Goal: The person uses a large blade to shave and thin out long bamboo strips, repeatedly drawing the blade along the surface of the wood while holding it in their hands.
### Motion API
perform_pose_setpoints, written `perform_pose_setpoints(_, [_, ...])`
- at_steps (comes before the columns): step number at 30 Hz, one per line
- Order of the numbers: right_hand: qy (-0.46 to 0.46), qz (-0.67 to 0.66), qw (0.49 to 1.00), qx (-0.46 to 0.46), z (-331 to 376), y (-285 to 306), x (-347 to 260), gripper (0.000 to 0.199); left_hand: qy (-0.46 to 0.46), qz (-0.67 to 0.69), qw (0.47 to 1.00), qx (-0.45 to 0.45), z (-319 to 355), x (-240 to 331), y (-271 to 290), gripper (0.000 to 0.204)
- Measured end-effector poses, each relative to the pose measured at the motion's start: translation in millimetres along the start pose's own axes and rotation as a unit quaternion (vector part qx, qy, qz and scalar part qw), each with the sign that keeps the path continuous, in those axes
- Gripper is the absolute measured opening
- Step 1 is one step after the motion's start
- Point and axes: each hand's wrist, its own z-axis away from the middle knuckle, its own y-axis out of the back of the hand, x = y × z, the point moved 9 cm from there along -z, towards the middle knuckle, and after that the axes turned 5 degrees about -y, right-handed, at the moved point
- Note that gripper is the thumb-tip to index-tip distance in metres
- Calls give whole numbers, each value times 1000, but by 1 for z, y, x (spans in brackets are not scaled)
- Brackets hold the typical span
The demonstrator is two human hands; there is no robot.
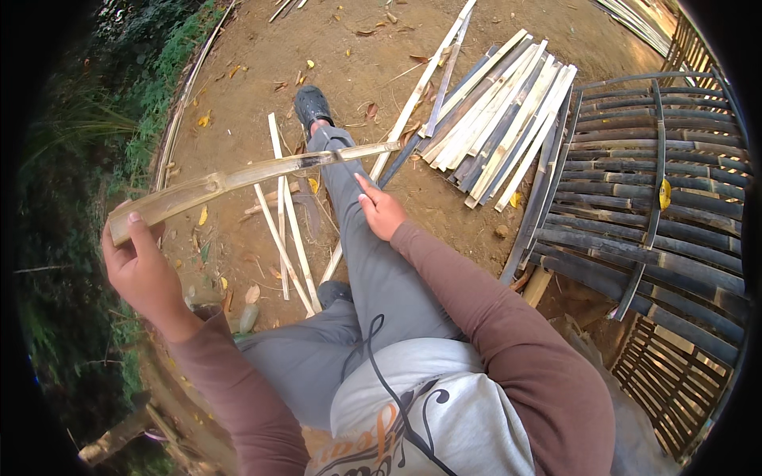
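Note:
A split bamboo strip (210,184), pale with a dark patch toward its far end, stretches in the air across my lower leg. My left hand (143,258) grips its wide left end, thumb on top and fingers beneath. Over my grey trouser leg, below the strip's far part, is my right hand (382,213). Its fingers are closed and point up and left; a thin dark edge shows at the fingertips, but what it holds is hidden. The right hand does not touch the strip.
A pile of bamboo strips (508,119) lies on the dirt ahead to the right. Beside it stands a curved bamboo slat frame (611,186) with a yellow tape measure (665,193). Loose strips (295,230) lie by my leg. Green plants (103,119) border the left.

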Motion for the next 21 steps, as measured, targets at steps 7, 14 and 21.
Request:
perform_pose_setpoints(7, [-33,19,998,51,-58,18,89,53,12,-20,999,23,3,0,2,33])
perform_pose_setpoints(14, [34,-40,997,-55,4,-7,-51,51,2,-29,999,20,3,8,1,34])
perform_pose_setpoints(21, [-189,128,972,59,-66,57,187,50,16,9,1000,11,-4,-16,6,36])
